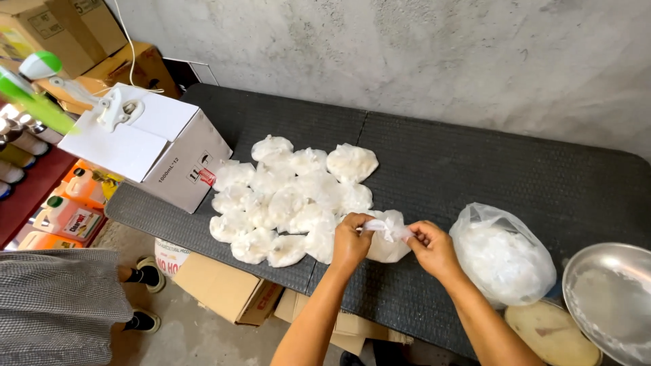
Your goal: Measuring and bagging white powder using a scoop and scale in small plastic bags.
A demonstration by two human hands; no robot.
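My left hand (350, 241) and my right hand (432, 249) both pinch the twisted neck of a small clear plastic bag (388, 238) filled with something white. The bag rests on the dark folding table (475, 169). Just left of it lies a cluster of several similar filled small bags (285, 196). To the right of my right hand sits a larger clear plastic bag (502, 257) holding white contents, its mouth loosely open.
A white cardboard box (146, 146) with a clip on top stands at the table's left end. A metal bowl (610, 298) and a round lid (553, 332) sit at the right. Cardboard boxes lie under the table. Another person's feet (142, 298) are at the lower left.
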